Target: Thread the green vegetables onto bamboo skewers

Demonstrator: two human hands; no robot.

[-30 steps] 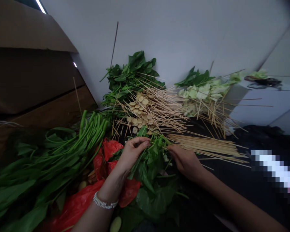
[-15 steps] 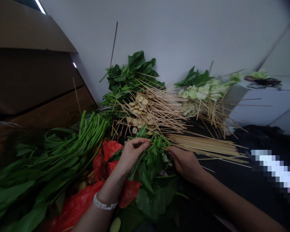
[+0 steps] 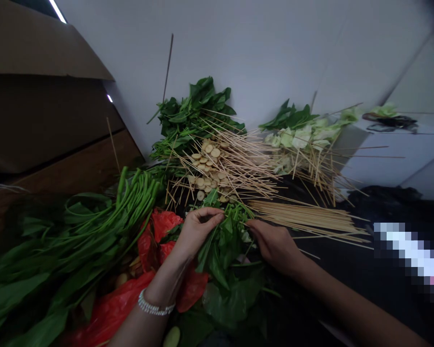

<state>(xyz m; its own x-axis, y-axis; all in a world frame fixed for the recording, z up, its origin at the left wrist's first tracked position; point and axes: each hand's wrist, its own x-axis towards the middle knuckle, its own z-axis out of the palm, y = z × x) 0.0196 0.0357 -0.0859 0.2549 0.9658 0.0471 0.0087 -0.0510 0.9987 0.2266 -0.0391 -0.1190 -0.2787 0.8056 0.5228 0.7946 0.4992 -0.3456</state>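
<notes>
My left hand (image 3: 202, 229), a beaded bracelet on its wrist, pinches the stems of dark leafy greens (image 3: 226, 246) with thumb and forefinger. The leaves hang down between my two hands. Just right of the stems, the closed fingers of my right hand (image 3: 275, 243) grip a thin bamboo skewer (image 3: 311, 253). Its back end sticks out behind the hand; its tip is close to the stems and hard to make out. Beyond my right hand lies a bundle of bare skewers (image 3: 307, 215). Skewered potato slices (image 3: 210, 161) are heaped behind my hands.
Long-stemmed greens (image 3: 94, 231) fill the left beside a red plastic bag (image 3: 123, 299). Leafy skewers (image 3: 198, 108) stand against the white wall (image 3: 275, 48); cabbage skewers (image 3: 300, 137) lie at the back right. A cardboard box (image 3: 39, 111) is at far left, black plastic (image 3: 383, 193) at right.
My right hand has shifted very slightly left towards the stems. My left hand keeps its pinch on the greens, and the whole view has moved a little.
</notes>
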